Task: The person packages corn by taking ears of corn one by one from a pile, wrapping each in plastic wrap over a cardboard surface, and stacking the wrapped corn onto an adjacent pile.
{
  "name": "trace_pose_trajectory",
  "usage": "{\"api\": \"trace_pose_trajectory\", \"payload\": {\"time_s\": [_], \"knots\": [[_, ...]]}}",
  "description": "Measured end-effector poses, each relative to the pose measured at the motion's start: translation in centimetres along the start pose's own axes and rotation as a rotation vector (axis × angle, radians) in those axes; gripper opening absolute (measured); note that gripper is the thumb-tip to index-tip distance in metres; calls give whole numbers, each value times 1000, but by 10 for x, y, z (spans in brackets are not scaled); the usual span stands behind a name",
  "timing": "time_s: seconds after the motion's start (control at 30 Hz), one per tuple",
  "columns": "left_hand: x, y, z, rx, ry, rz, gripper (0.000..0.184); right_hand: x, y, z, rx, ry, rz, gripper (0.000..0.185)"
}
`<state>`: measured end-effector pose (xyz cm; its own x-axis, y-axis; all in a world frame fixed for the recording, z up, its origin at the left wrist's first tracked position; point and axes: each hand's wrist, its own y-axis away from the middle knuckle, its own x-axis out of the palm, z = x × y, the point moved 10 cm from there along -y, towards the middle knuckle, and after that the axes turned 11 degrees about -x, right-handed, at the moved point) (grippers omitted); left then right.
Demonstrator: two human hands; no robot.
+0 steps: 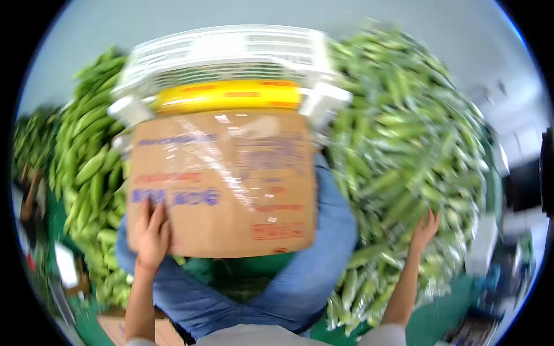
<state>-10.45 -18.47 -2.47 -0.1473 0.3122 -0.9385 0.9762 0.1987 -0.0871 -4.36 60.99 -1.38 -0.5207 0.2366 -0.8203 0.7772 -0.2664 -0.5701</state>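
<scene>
My left hand point(151, 232) lies with its fingers stretched out on the left side of a flat brown cardboard piece point(231, 213), which rests over my thighs and is printed in purple and red. Clear film shines across the cardboard. Out to the right, my right hand point(425, 230) is open at the near side of a heap of green corn ears in clear plastic wrap point(404, 132); whether it touches an ear I cannot tell. Beyond the cardboard sits a yellow roll point(231, 96) with red markings, set across a white plastic crate point(277, 43).
Unwrapped green corn ears point(92, 127) are piled to the left of the crate. Another person's arm point(30, 196) shows at the far left beside more green produce point(37, 138). My jeans-clad legs point(329, 230) flank the cardboard. The floor point(444, 305) is green.
</scene>
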Motion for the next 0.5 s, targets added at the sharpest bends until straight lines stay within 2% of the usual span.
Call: {"api": "trace_pose_trajectory", "payload": {"time_s": [0.03,0.1,0.17,0.23,0.3,0.33,0.4,0.47,0.5], "knots": [[-3,-16,-1,-57,-22,13,50,-16,-16,74,-10,-353,2,43],[-23,-59,-19,5,29,-80,51,-15,-11,241,181,-1035,468,46],[-7,-86,-23,60,-5,-92,49,-73,-11,416,-708,-776,549,45],[-6,-108,-37,360,75,-257,34,-78,-1,507,-861,-781,481,41],[-3,-121,-33,448,169,-127,12,-35,18,539,-933,-833,383,35],[0,-118,-30,485,173,-70,9,-21,22,551,-965,-860,329,32],[-7,-108,-15,510,223,-24,8,16,24,530,-507,-1179,604,21],[-18,-73,3,473,239,-52,11,-6,20,494,-367,-1152,523,13],[-39,-49,6,501,272,-81,13,-13,20,474,-244,-1235,516,10]]}}
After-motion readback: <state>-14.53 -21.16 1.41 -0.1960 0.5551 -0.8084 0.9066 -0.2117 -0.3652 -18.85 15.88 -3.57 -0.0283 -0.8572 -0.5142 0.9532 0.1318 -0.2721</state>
